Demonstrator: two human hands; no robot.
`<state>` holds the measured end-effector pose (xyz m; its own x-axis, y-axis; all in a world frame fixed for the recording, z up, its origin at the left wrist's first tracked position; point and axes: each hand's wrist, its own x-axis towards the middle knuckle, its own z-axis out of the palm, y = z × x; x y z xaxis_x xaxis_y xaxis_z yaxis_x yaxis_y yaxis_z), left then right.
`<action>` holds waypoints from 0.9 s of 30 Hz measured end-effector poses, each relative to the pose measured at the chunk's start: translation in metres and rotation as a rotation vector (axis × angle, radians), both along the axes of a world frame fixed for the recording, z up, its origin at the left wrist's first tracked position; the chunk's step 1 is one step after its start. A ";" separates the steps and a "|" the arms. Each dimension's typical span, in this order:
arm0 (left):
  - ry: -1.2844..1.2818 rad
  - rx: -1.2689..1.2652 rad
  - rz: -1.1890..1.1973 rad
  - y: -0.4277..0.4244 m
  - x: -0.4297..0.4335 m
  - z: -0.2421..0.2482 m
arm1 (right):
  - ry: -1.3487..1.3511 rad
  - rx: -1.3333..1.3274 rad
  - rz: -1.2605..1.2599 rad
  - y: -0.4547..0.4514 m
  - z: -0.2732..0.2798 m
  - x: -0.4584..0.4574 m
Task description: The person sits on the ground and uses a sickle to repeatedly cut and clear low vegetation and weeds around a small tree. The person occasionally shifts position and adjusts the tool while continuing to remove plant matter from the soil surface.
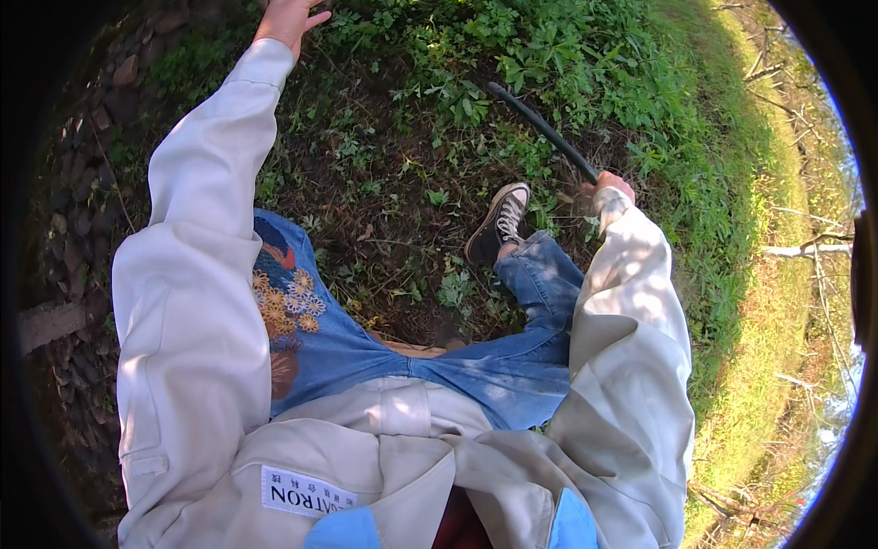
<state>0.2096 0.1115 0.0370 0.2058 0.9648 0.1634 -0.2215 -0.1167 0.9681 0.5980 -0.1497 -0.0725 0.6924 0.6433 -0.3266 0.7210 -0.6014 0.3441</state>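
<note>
My right hand [610, 187] is closed around the near end of a dark rod-like handle [545, 130], which slants up and left over the green weeds [473, 103]. The rod's far end lies among leaves, and I cannot tell what tool it is. At the top edge, my left hand [288, 20] is raised over the plants with its fingers apart, partly cut off by the frame, and nothing shows in it. A black canvas sneaker [504, 219] with white laces rests on the soil between my arms.
Stones [75, 199] are piled along the left side, with a flat grey beam or slab [51, 326] beside them. A grassy strip [748, 288] runs down the right, with bare branches [806, 251] beyond it. Cut or flattened stems cover the middle ground.
</note>
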 end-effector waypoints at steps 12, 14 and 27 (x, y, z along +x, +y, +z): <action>-0.080 -0.017 -0.062 -0.007 -0.011 0.010 | 0.102 0.125 -0.257 -0.163 -0.018 0.046; -0.048 -0.027 -0.076 0.000 -0.009 0.002 | 0.119 0.143 -0.267 -0.171 -0.014 0.053; -0.101 -0.054 -0.041 0.020 -0.002 -0.011 | -0.186 0.043 -0.547 -0.379 0.094 -0.018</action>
